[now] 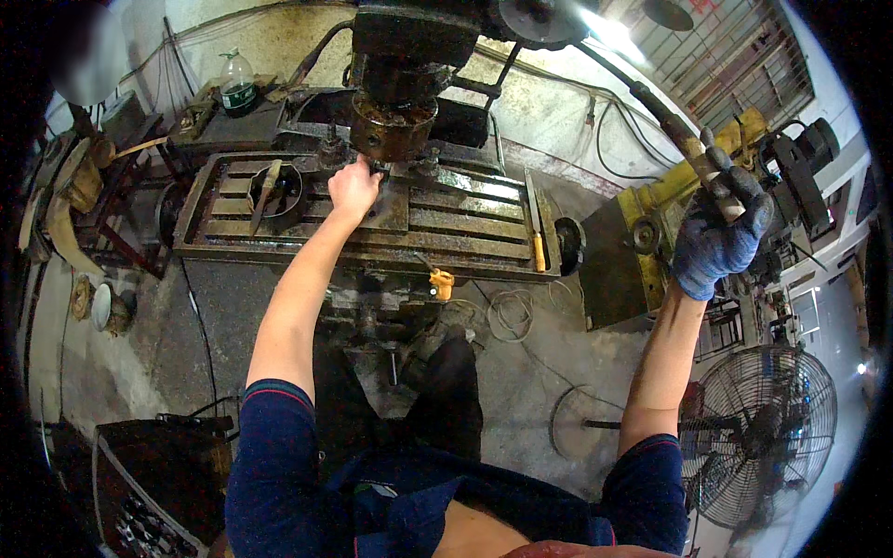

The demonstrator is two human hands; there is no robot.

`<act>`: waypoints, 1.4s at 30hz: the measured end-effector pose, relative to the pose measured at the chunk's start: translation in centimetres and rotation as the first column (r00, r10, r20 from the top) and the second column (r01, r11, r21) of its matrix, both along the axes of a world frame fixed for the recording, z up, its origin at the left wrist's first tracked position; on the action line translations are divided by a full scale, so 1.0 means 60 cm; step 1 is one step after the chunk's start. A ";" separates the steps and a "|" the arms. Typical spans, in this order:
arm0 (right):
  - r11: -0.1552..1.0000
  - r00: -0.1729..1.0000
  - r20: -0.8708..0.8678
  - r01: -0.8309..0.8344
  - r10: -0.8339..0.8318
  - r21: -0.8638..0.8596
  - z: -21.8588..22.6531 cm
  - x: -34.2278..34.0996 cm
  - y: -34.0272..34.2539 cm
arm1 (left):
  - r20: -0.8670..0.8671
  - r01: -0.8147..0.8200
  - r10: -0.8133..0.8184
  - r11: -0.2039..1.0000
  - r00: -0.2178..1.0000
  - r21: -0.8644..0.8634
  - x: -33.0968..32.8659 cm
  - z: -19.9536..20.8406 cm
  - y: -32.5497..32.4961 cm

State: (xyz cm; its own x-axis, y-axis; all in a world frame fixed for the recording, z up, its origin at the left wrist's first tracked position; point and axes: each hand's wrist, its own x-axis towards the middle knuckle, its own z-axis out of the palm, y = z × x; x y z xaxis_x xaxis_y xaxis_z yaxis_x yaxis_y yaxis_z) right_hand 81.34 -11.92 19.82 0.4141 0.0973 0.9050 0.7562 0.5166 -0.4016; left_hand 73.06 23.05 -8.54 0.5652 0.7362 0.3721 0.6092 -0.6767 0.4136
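I see the slotted surface point(465, 236) ahead, a fan point(761, 433) at right. My left hand point(354, 190) is just below the spindle point(395, 123), grip unclear; my right fingers point(750, 190) clamp the lever point(672, 121), upper right. A dark pot point(294, 197) on the surface has a stick point(265, 197) across it.

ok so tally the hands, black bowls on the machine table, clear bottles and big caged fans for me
Hands: 2 (bare left hand; gloved right hand, gripping a long handle)
Black bowls on the machine table: 1 (black bowl)
Clear bottles: 1 (clear bottle)
Big caged fans: 1 (caged fan)
Total: 5
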 end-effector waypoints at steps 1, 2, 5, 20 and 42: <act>1.000 1.000 0.003 -0.010 0.010 0.008 -0.004 0.003 0.000 | 0.001 -0.002 0.002 1.000 1.000 0.009 -0.001 -0.001 0.001; 1.000 0.999 0.032 0.022 -0.022 -0.010 -0.017 0.008 0.000 | -0.011 -0.007 0.007 1.000 1.000 0.003 -0.004 -0.003 0.003; 0.995 0.993 0.053 -0.104 0.104 0.000 -0.061 0.001 0.001 | -0.027 0.004 -0.004 1.000 1.000 -0.014 -0.003 0.011 -0.007; 0.971 0.948 0.213 0.235 -0.239 0.044 -0.047 0.024 0.004 | 0.110 0.245 -0.228 0.953 0.967 -0.177 -0.154 0.069 0.005; 1.000 0.999 -0.050 0.015 -0.014 0.013 -0.085 0.013 -0.006 | -0.217 0.007 0.062 0.953 0.974 0.304 -0.342 0.023 0.058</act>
